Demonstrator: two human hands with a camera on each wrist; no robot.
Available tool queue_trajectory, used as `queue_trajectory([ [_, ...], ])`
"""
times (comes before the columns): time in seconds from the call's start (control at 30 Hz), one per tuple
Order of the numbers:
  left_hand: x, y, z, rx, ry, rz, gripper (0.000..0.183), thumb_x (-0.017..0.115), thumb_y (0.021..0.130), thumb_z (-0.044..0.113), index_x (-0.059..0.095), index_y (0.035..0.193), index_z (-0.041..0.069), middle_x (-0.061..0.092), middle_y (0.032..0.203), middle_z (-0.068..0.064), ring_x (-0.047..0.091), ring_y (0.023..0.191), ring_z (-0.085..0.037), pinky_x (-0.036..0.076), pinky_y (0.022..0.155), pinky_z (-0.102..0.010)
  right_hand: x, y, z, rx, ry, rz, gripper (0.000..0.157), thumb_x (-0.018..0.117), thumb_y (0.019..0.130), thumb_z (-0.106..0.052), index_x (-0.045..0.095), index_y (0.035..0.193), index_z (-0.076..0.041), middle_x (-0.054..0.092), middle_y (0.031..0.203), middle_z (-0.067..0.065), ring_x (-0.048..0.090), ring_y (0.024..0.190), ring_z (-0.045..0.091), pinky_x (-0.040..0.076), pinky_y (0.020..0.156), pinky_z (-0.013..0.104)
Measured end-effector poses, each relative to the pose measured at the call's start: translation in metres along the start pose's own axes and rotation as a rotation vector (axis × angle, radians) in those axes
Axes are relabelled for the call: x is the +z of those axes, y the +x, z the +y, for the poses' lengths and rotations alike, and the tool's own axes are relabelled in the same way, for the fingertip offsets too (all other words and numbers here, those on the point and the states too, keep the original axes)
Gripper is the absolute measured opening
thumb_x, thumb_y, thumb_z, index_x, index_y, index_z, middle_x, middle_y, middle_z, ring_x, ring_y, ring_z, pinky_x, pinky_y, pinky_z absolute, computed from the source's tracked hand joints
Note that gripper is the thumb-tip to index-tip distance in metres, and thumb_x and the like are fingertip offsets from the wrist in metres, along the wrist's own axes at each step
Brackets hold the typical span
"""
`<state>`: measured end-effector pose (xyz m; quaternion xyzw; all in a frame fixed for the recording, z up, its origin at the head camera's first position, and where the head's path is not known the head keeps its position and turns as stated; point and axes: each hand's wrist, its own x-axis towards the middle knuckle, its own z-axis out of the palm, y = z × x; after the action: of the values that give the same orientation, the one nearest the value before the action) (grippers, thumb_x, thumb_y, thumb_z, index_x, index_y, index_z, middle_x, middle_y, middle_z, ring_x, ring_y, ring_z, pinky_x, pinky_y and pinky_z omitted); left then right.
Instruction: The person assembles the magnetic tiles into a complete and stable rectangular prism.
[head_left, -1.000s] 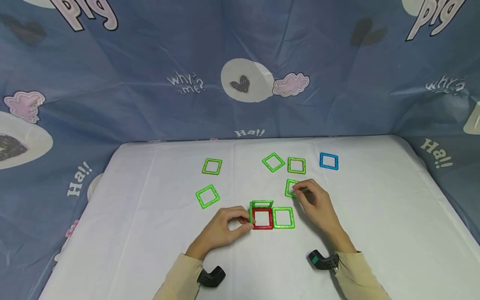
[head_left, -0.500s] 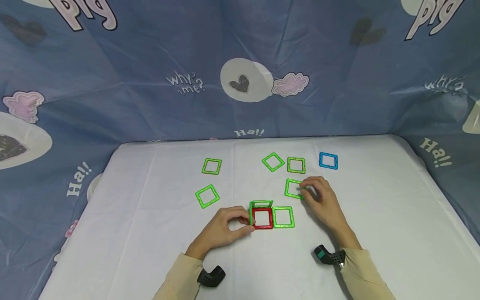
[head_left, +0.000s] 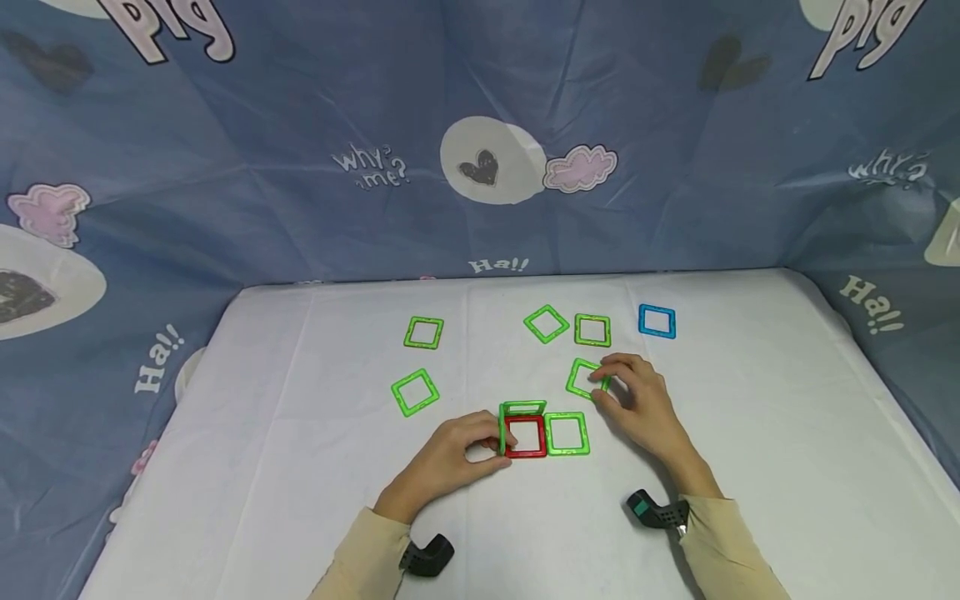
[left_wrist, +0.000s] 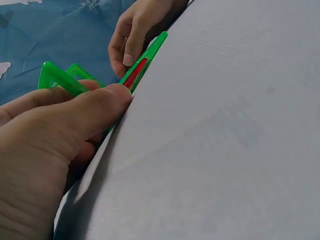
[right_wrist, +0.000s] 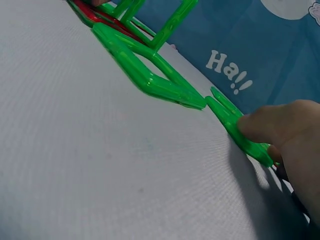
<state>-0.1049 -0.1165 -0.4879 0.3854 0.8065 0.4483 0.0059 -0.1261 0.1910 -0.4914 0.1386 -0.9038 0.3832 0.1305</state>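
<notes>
My left hand (head_left: 450, 458) grips the upright green square magnetic tile (head_left: 502, 427) at the left side of a flat red square tile (head_left: 527, 454). Its thumb (left_wrist: 107, 102) lies by the front corner. A second green tile (head_left: 523, 403) stands along the red tile's back edge. Flat against the red tile's right side lies a green square tile (head_left: 567, 452). Behind and right of that, my right hand (head_left: 641, 404) pinches another green square tile (head_left: 572, 376) by its right side. In the right wrist view this tile (right_wrist: 231, 125) lies low over the white cloth.
Two green tiles lie at the left, one farther back (head_left: 427, 320) and one nearer (head_left: 399, 401). Behind the right hand are two more green tiles, one turned cornerwise (head_left: 536, 313), and a blue tile (head_left: 657, 336). A printed blue curtain (head_left: 300, 225) borders the white table (head_left: 300, 417).
My right hand slid right along the green tile, then came back slightly left and took its right side. The tile has turned a little. My left hand stays at the upright tile.
</notes>
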Motion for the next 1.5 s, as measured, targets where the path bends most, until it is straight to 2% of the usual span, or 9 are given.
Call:
queue_trajectory([
  [0.23, 0.005, 0.001, 0.000, -0.009, 0.061, 0.064, 0.017, 0.077, 0.078, 0.012, 0.068, 0.092, 0.015, 0.062, 0.091, 0.007, 0.055, 0.077, -0.002, 0.049, 0.068, -0.015, 0.001, -0.001, 0.000, -0.002, -0.037, -0.013, 0.021, 0.073, 0.081, -0.019, 0.067, 0.101, -0.017, 0.054, 0.124, 0.009, 0.043, 0.122, 0.030, 0.025, 0.098, 0.051],
  [0.43, 0.006, 0.002, 0.001, -0.050, 0.058, 0.109, 0.017, 0.079, 0.076, 0.010, 0.065, 0.086, 0.013, 0.060, 0.087, 0.008, 0.055, 0.074, -0.002, 0.049, 0.065, -0.015, 0.002, -0.001, -0.001, -0.005, -0.079, -0.034, 0.027, 0.075, 0.079, -0.022, 0.068, 0.104, -0.016, 0.052, 0.125, 0.009, 0.042, 0.122, 0.031, 0.025, 0.098, 0.051],
  [0.77, 0.006, 0.005, 0.002, -0.115, 0.096, 0.163, 0.014, 0.077, 0.078, 0.009, 0.067, 0.088, 0.012, 0.065, 0.095, 0.003, 0.056, 0.072, -0.001, 0.049, 0.064, -0.014, 0.004, 0.000, -0.003, -0.018, -0.070, 0.003, 0.029, 0.075, 0.078, -0.020, 0.067, 0.105, -0.013, 0.055, 0.123, 0.009, 0.044, 0.119, 0.029, 0.026, 0.097, 0.050],
  [1.13, 0.006, 0.010, 0.002, -0.157, 0.090, 0.158, 0.013, 0.075, 0.080, 0.010, 0.068, 0.090, 0.014, 0.064, 0.095, 0.004, 0.056, 0.072, -0.001, 0.050, 0.064, -0.014, 0.002, 0.000, -0.006, 0.064, 0.033, 0.060, 0.010, 0.066, 0.089, -0.021, 0.065, 0.098, -0.015, 0.058, 0.131, 0.010, 0.046, 0.126, 0.032, 0.028, 0.097, 0.050],
  [1.33, 0.005, 0.014, -0.001, -0.162, 0.104, 0.156, 0.012, 0.075, 0.080, 0.010, 0.068, 0.090, 0.015, 0.063, 0.093, 0.005, 0.055, 0.071, -0.002, 0.049, 0.060, -0.015, 0.002, 0.002, -0.005, 0.054, 0.080, 0.081, 0.013, 0.063, 0.092, -0.020, 0.066, 0.102, -0.011, 0.063, 0.123, 0.007, 0.051, 0.123, 0.028, 0.032, 0.104, 0.047],
  [1.5, 0.003, 0.021, -0.008, -0.128, 0.129, 0.133, 0.013, 0.075, 0.081, 0.011, 0.068, 0.090, 0.017, 0.062, 0.091, 0.008, 0.055, 0.071, -0.002, 0.046, 0.057, -0.014, 0.002, 0.001, -0.006, 0.063, 0.108, 0.095, 0.018, 0.060, 0.093, -0.021, 0.065, 0.106, -0.009, 0.065, 0.116, 0.005, 0.053, 0.119, 0.026, 0.035, 0.104, 0.042],
])
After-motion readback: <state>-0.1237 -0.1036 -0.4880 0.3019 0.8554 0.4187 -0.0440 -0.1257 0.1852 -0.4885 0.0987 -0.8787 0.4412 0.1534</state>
